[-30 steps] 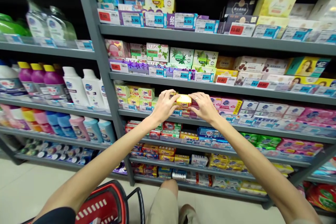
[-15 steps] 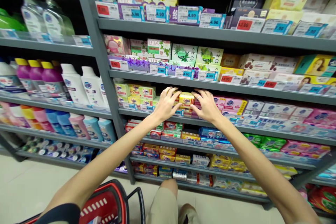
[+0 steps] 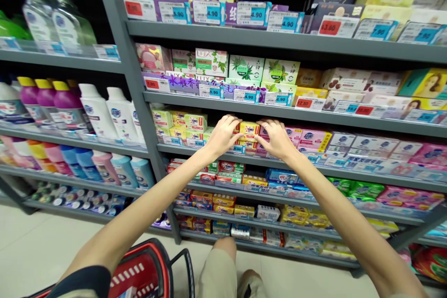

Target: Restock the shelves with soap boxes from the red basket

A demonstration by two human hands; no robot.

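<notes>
A small yellow OMO soap pack (image 3: 249,128) sits on the middle shelf, on top of a like pack (image 3: 249,145). My left hand (image 3: 223,137) is curled at its left side, thumb near its lower front corner. At the right side, my right hand (image 3: 276,139), with a ring on one finger, is bent round it in the same way. The pack lies between the two hands, though their far fingertips are partly hidden. Left of my left hand stand green and yellow OMO soap packs (image 3: 195,122); pink soap packs (image 3: 314,138) lie right of my right hand.
A grey shelf edge (image 3: 209,101) runs just above my hands, with boxed soaps over it. Lower shelves hold more wrapped soaps (image 3: 230,167). Bottles (image 3: 118,114) stand on the left rack. A red shopping basket (image 3: 139,265) is at the lower left, beside my knees.
The view has shifted slightly closer to the shelves. Between my hands, the yellow soap pack sits a little further back, and more of the pack beneath shows. Both hands stay around it.
</notes>
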